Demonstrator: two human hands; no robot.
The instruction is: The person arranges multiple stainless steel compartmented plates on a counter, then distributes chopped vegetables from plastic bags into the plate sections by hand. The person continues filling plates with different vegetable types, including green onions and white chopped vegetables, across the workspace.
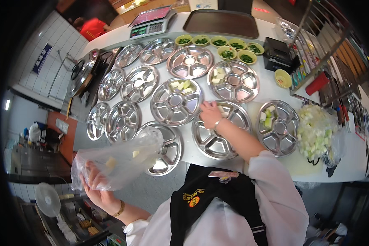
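Observation:
My left hand (98,184) grips a clear plastic bag (126,156) with a few pale vegetable pieces in it; the bag overlaps a round divided steel tray (175,144). My right hand (211,115) reaches over the upper left of another divided steel tray (221,147), fingers bent down near its rim; what lies beneath them is hidden. Pale green vegetable chunks (183,85) lie in one compartment of the tray above. Similar chunks fill one section of the upper-right tray (233,81) and of the far-right tray (278,127). Several other divided trays (139,83) stand at the left.
A big plastic bag of cut vegetables (315,132) lies at the right. Yellow bowls of chopped greens (219,42) stand at the back, near a black printer (276,53), a digital scale (152,23) and a brown serving tray (221,23). A wire rack (316,61) borders the right.

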